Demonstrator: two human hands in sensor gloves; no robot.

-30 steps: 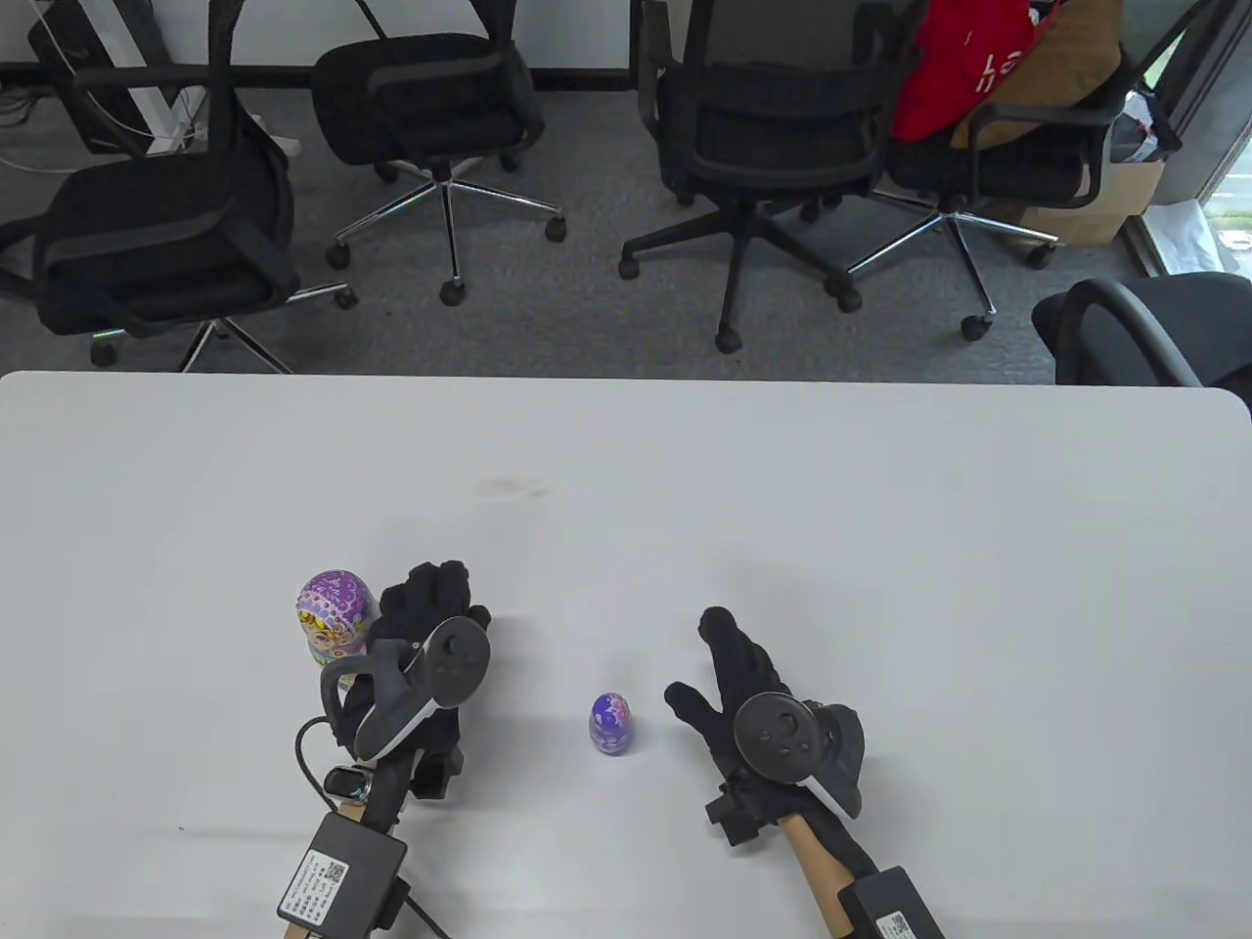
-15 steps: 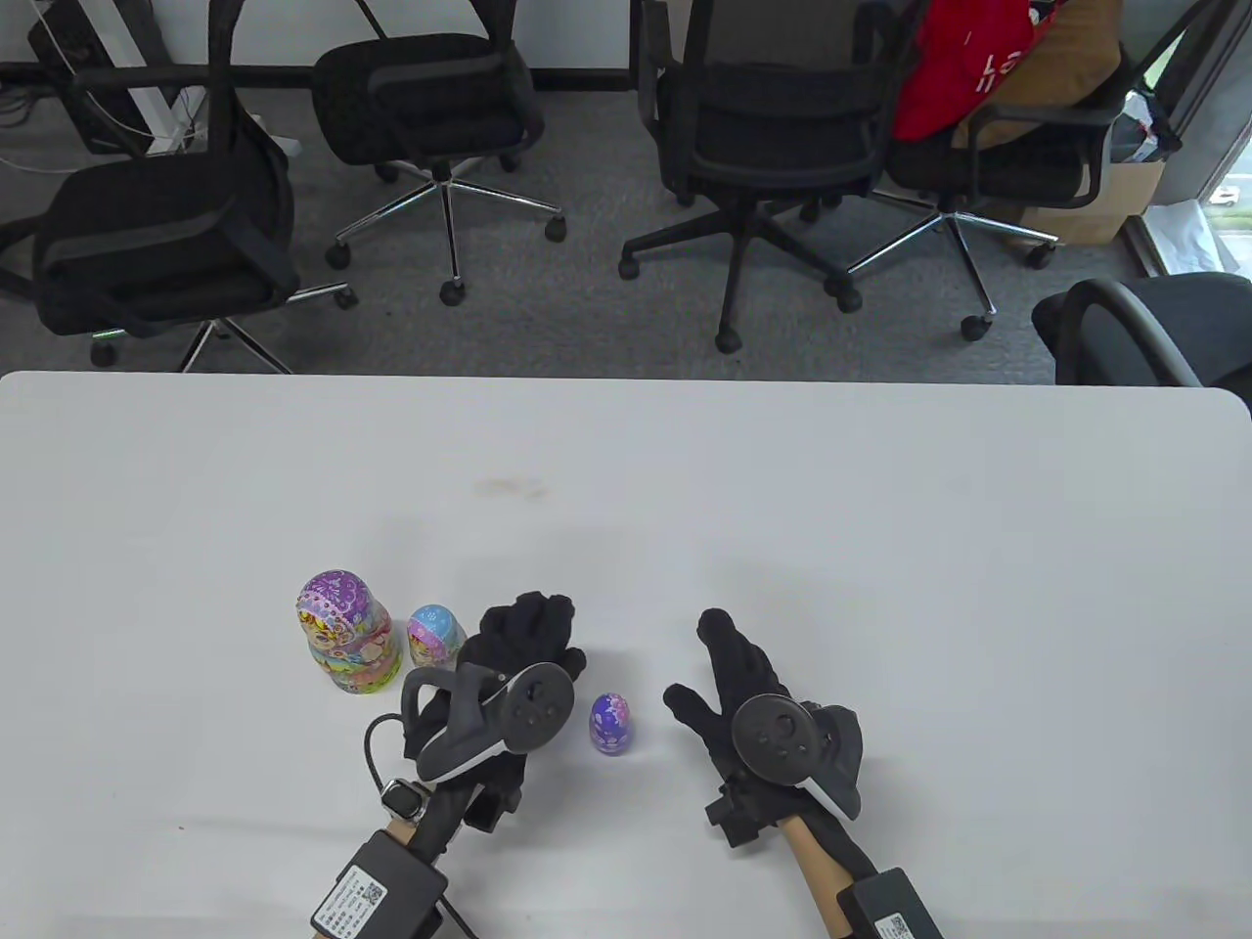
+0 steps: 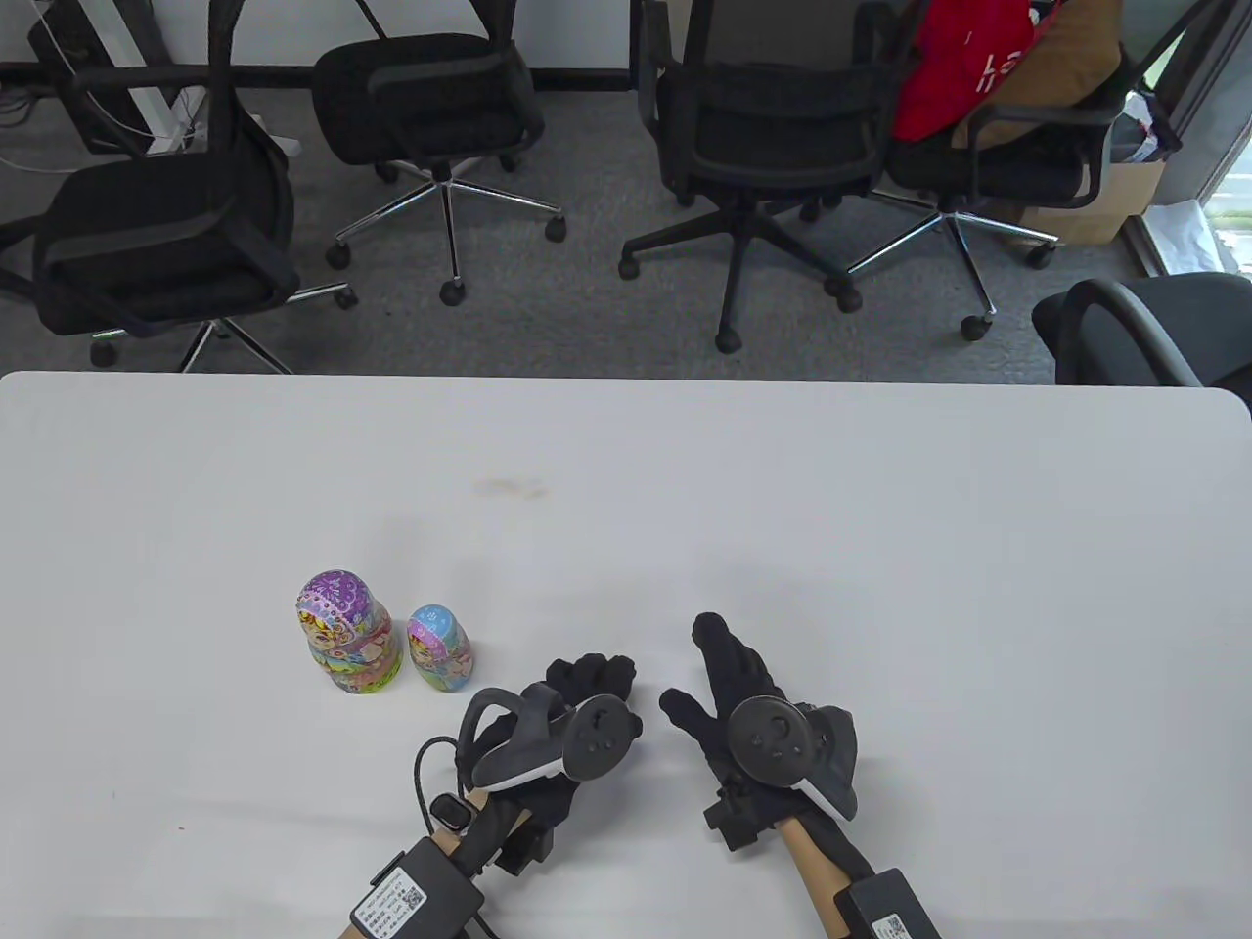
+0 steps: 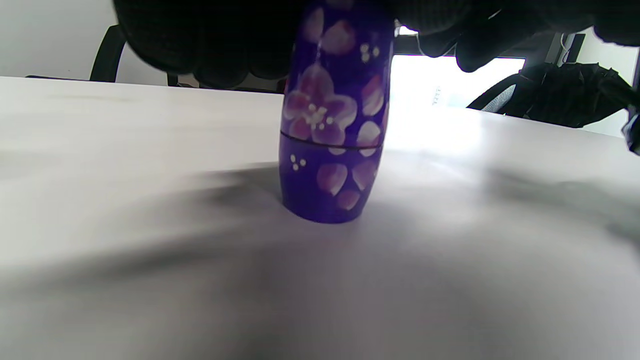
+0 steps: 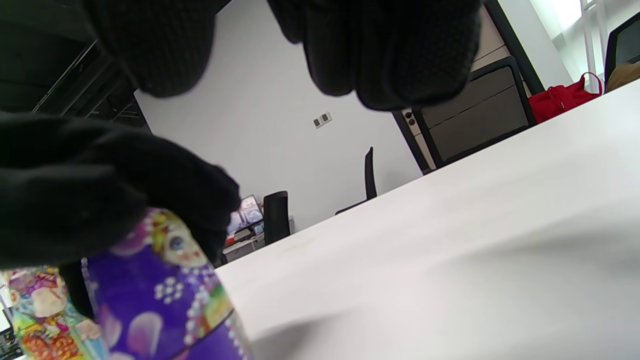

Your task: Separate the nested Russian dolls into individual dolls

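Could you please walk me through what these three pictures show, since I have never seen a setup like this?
These are a person's two hands in black sensor gloves, each with a tracker strapped to its back. One camera looks down on the white table; two more sit on the wrists.

From above, the left hand covers the small purple doll. Its wrist camera shows that doll upright on the table, gloved fingers around its top. The right hand lies open just beside it, holding nothing.

To the left stand the large doll and the medium doll, untouched. Office chairs stand beyond the table.
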